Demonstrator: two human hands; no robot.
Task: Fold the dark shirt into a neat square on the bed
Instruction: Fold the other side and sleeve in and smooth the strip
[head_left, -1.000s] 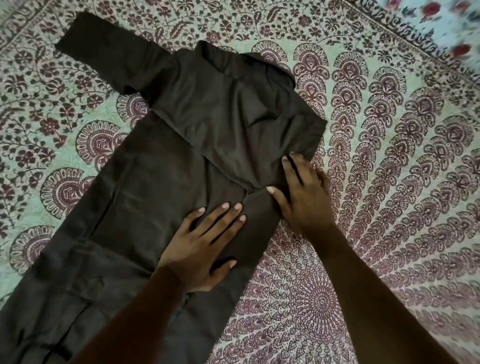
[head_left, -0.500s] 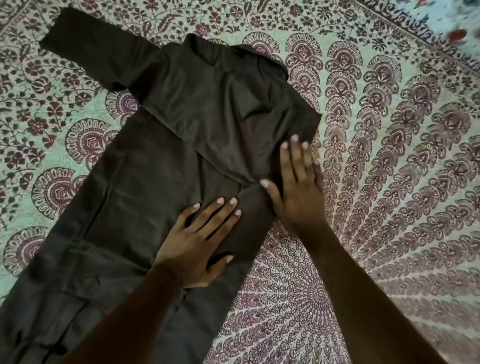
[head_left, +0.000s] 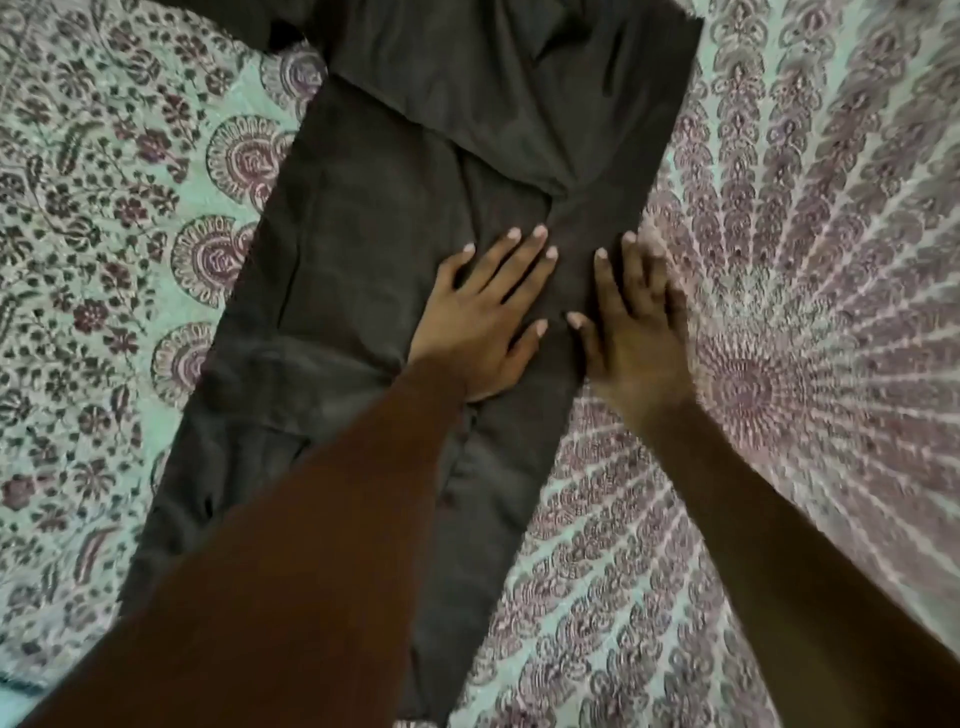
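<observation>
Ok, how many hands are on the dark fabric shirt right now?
2. The left hand lies flat on the middle of the dark fabric shirt. The right hand lies flat beside it at the shirt's right edge, partly over the patterned bedspread.

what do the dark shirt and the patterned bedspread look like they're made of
The dark shirt looks like thin woven cloth, perhaps cotton, matte: it lies flat with soft creases and crisp fold edges. The bedspread seems to be printed cotton, matte, with maroon floral and fan motifs on pale green. Exact fibre cannot be told.
</observation>
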